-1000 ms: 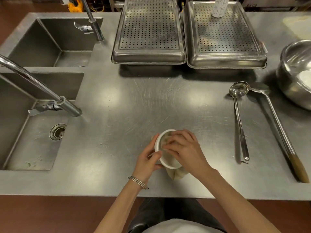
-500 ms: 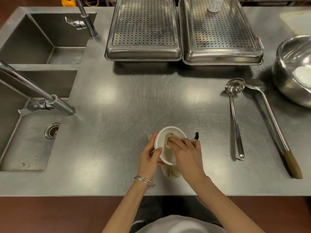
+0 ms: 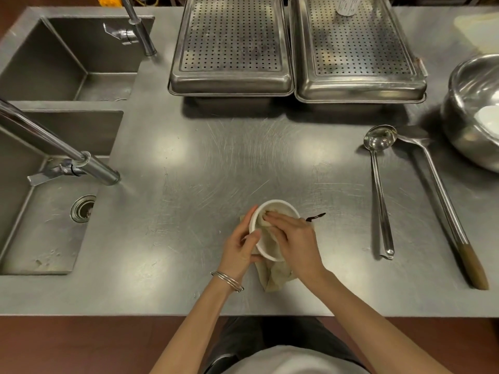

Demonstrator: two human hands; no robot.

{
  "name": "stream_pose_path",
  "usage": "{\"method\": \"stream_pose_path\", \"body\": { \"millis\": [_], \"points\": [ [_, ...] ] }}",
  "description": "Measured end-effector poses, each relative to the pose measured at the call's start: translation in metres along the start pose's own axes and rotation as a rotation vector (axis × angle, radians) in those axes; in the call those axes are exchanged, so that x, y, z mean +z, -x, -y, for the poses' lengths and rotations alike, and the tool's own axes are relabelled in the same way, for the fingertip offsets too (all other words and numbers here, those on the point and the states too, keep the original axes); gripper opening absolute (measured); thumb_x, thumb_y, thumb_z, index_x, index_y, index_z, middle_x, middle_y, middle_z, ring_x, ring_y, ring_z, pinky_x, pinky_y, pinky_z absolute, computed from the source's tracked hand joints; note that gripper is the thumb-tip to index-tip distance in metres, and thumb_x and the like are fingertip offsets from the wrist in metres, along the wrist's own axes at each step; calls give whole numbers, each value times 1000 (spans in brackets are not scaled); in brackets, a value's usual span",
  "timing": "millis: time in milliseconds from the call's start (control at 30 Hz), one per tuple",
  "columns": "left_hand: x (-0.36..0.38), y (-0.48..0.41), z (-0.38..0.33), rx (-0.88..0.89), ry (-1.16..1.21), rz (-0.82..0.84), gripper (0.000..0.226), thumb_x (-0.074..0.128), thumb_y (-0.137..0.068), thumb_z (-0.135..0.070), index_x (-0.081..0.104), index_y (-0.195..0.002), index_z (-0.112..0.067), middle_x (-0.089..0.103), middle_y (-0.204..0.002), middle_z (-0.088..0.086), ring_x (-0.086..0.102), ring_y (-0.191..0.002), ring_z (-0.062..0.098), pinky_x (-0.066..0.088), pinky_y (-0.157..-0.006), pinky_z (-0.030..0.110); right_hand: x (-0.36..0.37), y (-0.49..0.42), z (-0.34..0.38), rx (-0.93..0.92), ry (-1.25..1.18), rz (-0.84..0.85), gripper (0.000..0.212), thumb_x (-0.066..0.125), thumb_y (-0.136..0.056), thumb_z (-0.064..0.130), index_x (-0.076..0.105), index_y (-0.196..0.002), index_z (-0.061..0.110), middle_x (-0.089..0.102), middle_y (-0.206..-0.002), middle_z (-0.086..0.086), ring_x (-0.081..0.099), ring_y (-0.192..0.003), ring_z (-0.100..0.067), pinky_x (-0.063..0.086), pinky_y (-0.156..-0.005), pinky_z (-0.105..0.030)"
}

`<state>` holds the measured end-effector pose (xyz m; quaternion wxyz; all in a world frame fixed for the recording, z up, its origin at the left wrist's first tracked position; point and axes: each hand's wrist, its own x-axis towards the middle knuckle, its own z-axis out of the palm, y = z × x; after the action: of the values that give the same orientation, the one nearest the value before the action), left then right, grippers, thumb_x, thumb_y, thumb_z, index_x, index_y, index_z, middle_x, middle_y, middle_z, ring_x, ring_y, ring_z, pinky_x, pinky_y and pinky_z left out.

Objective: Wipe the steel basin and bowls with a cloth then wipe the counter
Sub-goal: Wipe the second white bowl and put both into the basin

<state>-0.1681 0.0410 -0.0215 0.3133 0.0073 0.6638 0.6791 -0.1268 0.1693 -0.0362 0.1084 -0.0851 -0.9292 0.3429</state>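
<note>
**Q:** what are the hands actually doing?

**A:** The right hand (image 3: 294,238) is down in the small white bowl (image 3: 283,207), fingers laid fairly flat and pushing the cloth (image 3: 272,279) against the inside. It's a flat press, not a fist. The left hand (image 3: 240,247) is wrapped round the bowl's left side with the thumb over the rim. The bowl looks tipped toward the right hand. It's at the front middle of the counter (image 3: 216,163), and the cloth's loose end trails out underneath toward the near edge.

**Q:** does the bowl look tricky to hold?

**A:** My guess is it's light and rigid, smooth enough to slip when damp, and it could chip on all that steel. Can't tell if it's ceramic or plastic. Gripping it by the rim and side like that seems right to me. The cloth is soft and floppy and bunches wherever it's pushed. The big steel basin (image 3: 475,112) is well off at the right edge with something white in it, and nobody's touching it. A ladle (image 3: 379,190) and a long-handled spatula (image 3: 442,201) lie between it and the bowl. There are two perforated trays (image 3: 231,86) at the back and sinks (image 3: 54,238) on the left.
</note>
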Motion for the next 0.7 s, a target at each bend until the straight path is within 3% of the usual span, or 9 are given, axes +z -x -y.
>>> {"method": "stream_pose_path", "body": {
  "millis": [67, 133, 233, 300, 367, 467, 600, 700],
  "points": [
    [-4, -3, -1, 27, -33, -5, 45, 44, -94, -4, 45, -121, -41, 58, -107, -18, 62, -87, -9, 57, -61, 28, 1, 2, 3, -88, 36, 63, 33, 44, -85, 25, 72, -102, 18, 72, -105, 2, 68, -91, -14, 44, -78, -29],
    [-10, -7, 1, 37, -57, -16, 45, 45, -94, -5, 46, -120, -42, 61, -107, -16, 63, -86, -4, 58, -64, 30, -4, 1, 4, -147, -21, 217, 28, 49, -87, 25, 72, -102, 22, 72, -102, 6, 67, -88, -11, 41, -73, -25],
    [-18, -8, 1, 60, -88, -10, 43, 52, -87, -13, 50, -119, -42, 65, -102, -23, 63, -88, -2, 58, -67, 32, -18, -5, -3, -172, -109, 464, 25, 54, -89, 26, 70, -107, 26, 70, -108, 10, 63, -95, -6, 40, -81, -16],
    [-19, -5, 1, 60, -58, -19, 43, 52, -87, -12, 50, -118, -40, 63, -104, -26, 62, -89, -4, 58, -64, 29, -28, -8, -11, -263, -28, 591, 24, 55, -88, 23, 71, -106, 27, 71, -106, 13, 62, -91, -7, 34, -78, -12],
    [-19, -3, 1, 42, -23, -38, 45, 48, -92, -2, 48, -119, -39, 58, -110, -21, 61, -91, -2, 56, -61, 25, -38, -11, -23, -422, 128, 648, 24, 57, -83, 17, 73, -96, 29, 72, -94, 14, 62, -81, -10, 29, -74, -17],
    [-22, -3, -1, 8, 4, -62, 43, 46, -93, -2, 49, -119, -36, 54, -114, -19, 56, -96, 3, 56, -59, 25, -47, -14, -40, -500, 254, 520, 19, 67, -75, 16, 73, -88, 29, 72, -87, 16, 60, -76, -10, 33, -70, -19],
    [-17, -3, -2, -9, -20, -35, 43, 47, -93, -4, 48, -120, -38, 55, -114, -18, 61, -89, -4, 57, -61, 27, -34, -16, -35, -417, 143, 147, 25, 65, -78, 17, 72, -101, 18, 71, -106, 5, 59, -90, -15, 50, -73, -29],
    [-4, 0, -1, -21, -12, -21, 43, 46, -93, -4, 49, -123, -35, 59, -108, -19, 62, -83, -9, 57, -60, 26, -10, -13, -24, -481, 352, 139, 49, 84, -62, 14, 69, -107, 20, 67, -114, 4, 47, -108, -16, 40, -80, -29]
  ]
}}
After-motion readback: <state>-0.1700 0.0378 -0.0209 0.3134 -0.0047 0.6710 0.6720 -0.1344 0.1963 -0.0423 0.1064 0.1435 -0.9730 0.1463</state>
